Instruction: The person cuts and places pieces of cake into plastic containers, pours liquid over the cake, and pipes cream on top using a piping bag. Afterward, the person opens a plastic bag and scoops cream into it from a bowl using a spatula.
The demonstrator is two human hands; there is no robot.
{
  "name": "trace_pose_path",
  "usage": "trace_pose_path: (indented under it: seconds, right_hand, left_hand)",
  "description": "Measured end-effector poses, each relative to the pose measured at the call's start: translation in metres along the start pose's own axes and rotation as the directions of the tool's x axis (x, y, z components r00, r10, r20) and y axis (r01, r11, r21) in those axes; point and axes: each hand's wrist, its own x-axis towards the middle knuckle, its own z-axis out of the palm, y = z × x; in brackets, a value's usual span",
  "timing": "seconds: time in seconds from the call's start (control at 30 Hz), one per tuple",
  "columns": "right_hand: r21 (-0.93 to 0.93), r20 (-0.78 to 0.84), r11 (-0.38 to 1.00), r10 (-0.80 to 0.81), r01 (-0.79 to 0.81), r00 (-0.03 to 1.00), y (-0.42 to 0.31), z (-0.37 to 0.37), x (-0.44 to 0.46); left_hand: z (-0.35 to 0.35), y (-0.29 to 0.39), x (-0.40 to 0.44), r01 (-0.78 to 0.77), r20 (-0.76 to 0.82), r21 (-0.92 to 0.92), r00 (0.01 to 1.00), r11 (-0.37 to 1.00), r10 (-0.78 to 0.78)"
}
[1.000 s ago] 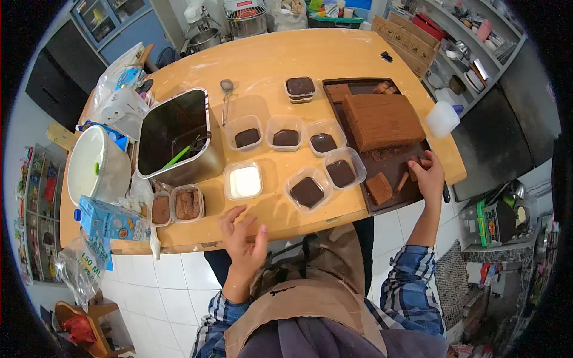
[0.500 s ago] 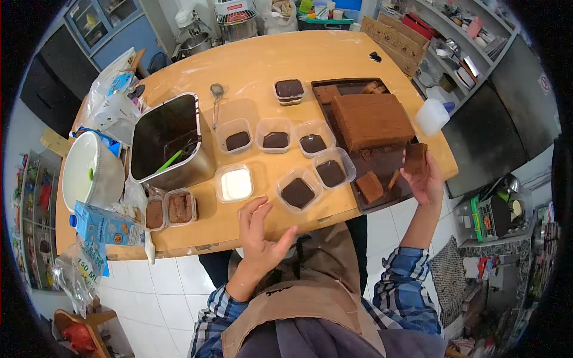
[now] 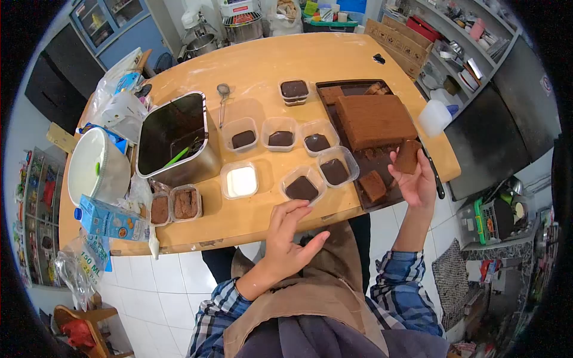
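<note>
From afar, I see the right hand (image 3: 416, 186) pinching a cake piece (image 3: 407, 157) — the left hand (image 3: 290, 243) hangs spread, near a container (image 3: 303, 172).

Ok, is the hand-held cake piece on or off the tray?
Off: the right hand holds the cake piece raised above the tray, between thumb and fingers.

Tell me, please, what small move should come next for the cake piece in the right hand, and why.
Probably bring the cake piece toward the container nearest the left hand: the right hand holds the piece up above the tray, and that container's dark layer lies uncovered.
</note>
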Motion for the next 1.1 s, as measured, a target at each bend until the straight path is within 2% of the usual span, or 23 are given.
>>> trace_pose_path:
  seconds: [0.1,0.2,0.4,0.6,0.7,0.77,0.9,0.97,1.03,1.1]
  right_hand:
    - [-0.225,-0.123,0.973,-0.089,0.059,0.988,0.001,-0.011,0.0]
    - [-0.321,-0.057,0.944,-0.102,0.078,0.993,0.001,-0.025,0.003]
    - [-0.308,-0.178,0.951,-0.059,0.002,0.982,0.008,-0.019,0.007]
    - [-0.3,-0.165,0.954,-0.042,-0.01,0.985,0.01,-0.015,0.006]
    - [-0.294,-0.112,0.956,-0.04,0.005,0.993,0.009,-0.004,0.0]
    - [-0.334,-0.077,0.942,-0.06,0.031,0.995,0.01,0.012,-0.004]
    - [-0.454,0.035,0.887,-0.079,0.086,0.996,0.03,0.051,-0.011]
    - [-0.441,0.116,0.897,0.011,0.042,0.993,0.048,0.065,-0.01]
    - [-0.651,0.159,0.754,0.026,0.085,0.987,0.067,0.078,-0.01]
    - [-0.675,0.208,0.734,0.09,0.077,0.974,0.085,0.088,-0.011]
  left_hand:
    - [-0.006,-0.001,-0.002,0.02,-0.019,0.017,1.0,1.0,-0.019]
    - [-0.012,-0.001,-0.003,0.04,-0.042,0.041,0.998,0.998,-0.038]
    - [-0.019,-0.01,-0.009,0.072,-0.097,0.076,0.993,0.994,-0.065]
    - [-0.026,-0.016,-0.011,0.123,-0.141,0.132,0.985,0.984,-0.104]
    - [-0.028,-0.021,-0.01,0.131,-0.15,0.169,0.983,0.977,-0.106]
    - [-0.025,-0.022,-0.01,0.162,-0.158,0.16,0.978,0.974,-0.137]
    - [-0.017,-0.031,-0.01,0.13,-0.13,0.22,0.986,0.967,-0.103]
    - [-0.012,-0.034,-0.009,0.102,-0.117,0.256,0.99,0.961,-0.074]
    - [-0.009,-0.035,-0.006,0.084,-0.097,0.262,0.993,0.961,-0.06]
    - [-0.007,-0.035,-0.003,0.078,-0.08,0.258,0.995,0.963,-0.06]
